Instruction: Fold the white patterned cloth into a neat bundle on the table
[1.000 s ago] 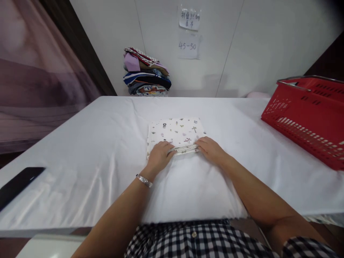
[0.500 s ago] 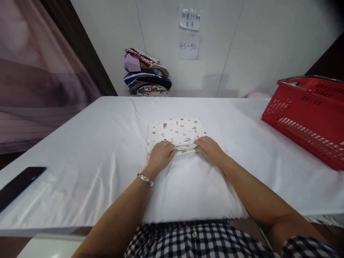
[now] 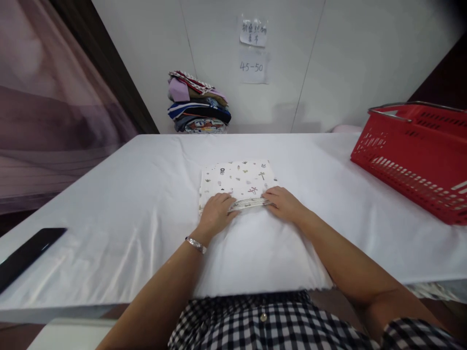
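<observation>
At frame centre I keep my left hand (image 3: 216,210) and right hand (image 3: 283,204) pressed on the folded cloth (image 3: 237,182), fingers closed on its near edge to hold the layers square.

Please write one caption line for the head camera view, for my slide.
Both hands, left hand and right hand, hold the near edge of a folded white printed cloth on a white-covered table.

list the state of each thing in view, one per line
printed cloth: folded into a flat rectangle on the table
left hand: on the cloth's near edge, fingers curled at it
right hand: on the same near edge, fingers at the fold
white table cover: spread out, lightly creased
red basket: upright at the right, contents hidden
stack of clothes: folded, piled by the wall
black phone: lying flat, screen dark
</observation>
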